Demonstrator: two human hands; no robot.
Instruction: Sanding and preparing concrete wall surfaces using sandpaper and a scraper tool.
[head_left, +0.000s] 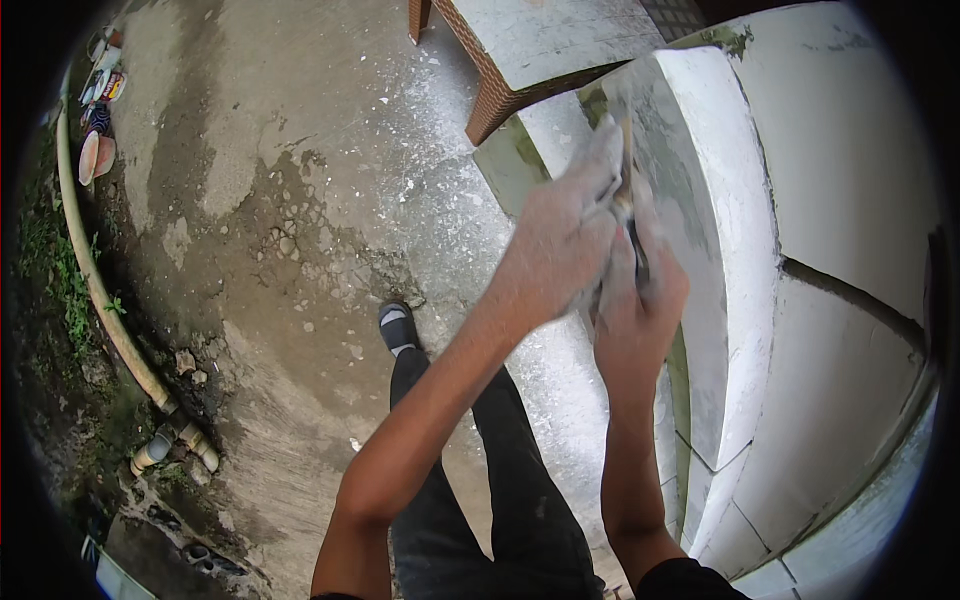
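Note:
Both hands are coated in pale dust and held together in front of the white ledge (739, 195). My right hand (641, 277) grips the dark handle of a thin flat tool (626, 150), perhaps a scraper or putty knife; blur hides its exact kind. The tool points up toward the top of the view. My left hand (574, 232) lies against the tool's left side, its fingers stretched along it. Whether those fingers grip the tool I cannot tell. Behind the tool is a grey, patchy vertical face (675, 150) beneath the ledge.
A brown woven-pattern table (487, 90) with a dusty top stands ahead. White splatter marks the concrete floor (300, 150). At the left lie a long pipe (86, 255), a pink-rimmed container (90, 159) and rubble. A white wall (840, 150) rises at the right.

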